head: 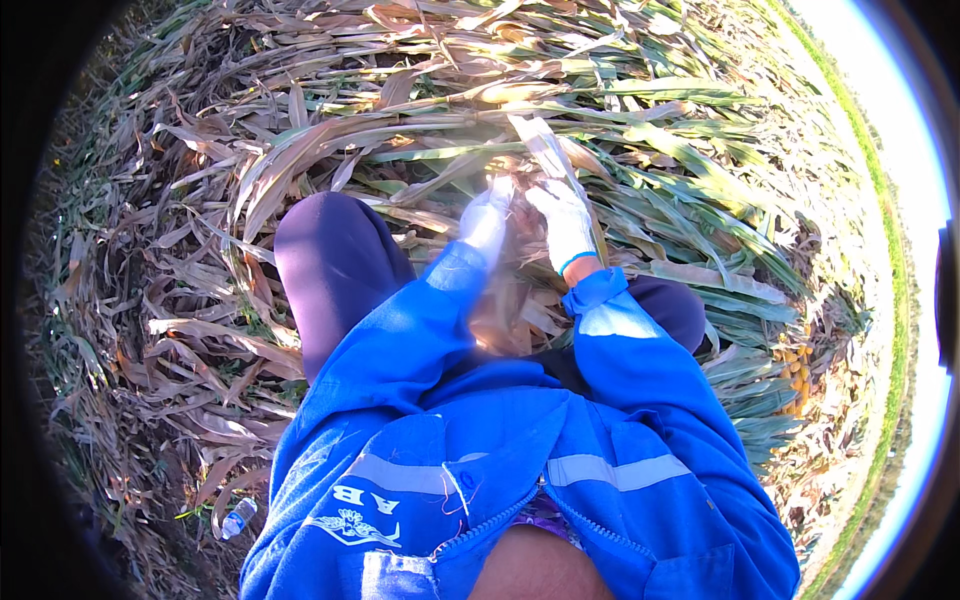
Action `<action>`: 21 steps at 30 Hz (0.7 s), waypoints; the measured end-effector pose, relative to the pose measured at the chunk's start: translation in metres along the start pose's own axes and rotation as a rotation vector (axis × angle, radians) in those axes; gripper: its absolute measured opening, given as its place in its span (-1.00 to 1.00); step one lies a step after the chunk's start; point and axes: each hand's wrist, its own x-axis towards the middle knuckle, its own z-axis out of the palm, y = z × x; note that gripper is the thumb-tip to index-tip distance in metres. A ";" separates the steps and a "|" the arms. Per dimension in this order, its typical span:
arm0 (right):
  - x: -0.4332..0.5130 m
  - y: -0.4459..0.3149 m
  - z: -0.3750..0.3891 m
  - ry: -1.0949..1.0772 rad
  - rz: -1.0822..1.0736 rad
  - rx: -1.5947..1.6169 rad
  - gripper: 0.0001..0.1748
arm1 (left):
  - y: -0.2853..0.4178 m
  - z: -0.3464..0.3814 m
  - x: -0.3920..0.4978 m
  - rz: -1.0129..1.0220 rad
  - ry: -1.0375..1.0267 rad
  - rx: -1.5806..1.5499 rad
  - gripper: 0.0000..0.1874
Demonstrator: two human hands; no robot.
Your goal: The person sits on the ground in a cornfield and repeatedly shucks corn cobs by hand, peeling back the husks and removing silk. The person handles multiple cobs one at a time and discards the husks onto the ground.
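Note:
My left hand [487,217], in a white glove, is blurred over the husks between my knees; I cannot tell if its fingers hold anything. My right hand [562,217], in a white knit glove with a blue cuff edge, is close beside it. A pale, dry corn husk or leaf [546,146] rises past the right hand's fingers and runs along its outer side; whether the fingers grip it is unclear. Cut corn stalks [450,124] with dry and green leaves lie crosswise just beyond both hands.
Yellow corn cobs [796,367] lie in a pile at the right. A clear plastic bottle [239,517] rests on the dry leaves at lower left. My bent knee [337,262] stands left of my hands. A green strip [889,247] borders the field at far right.

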 end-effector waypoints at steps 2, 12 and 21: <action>-0.001 -0.001 -0.003 -0.026 0.002 0.107 -0.69 | -0.002 -0.001 0.001 0.005 -0.007 0.016 -0.45; 0.014 0.022 0.015 -0.089 -0.081 0.242 -0.80 | -0.021 -0.005 0.016 0.009 0.111 0.024 -0.45; 0.031 0.031 0.018 -0.027 -0.438 -0.178 -0.87 | -0.019 -0.002 0.010 0.061 0.048 0.026 -0.54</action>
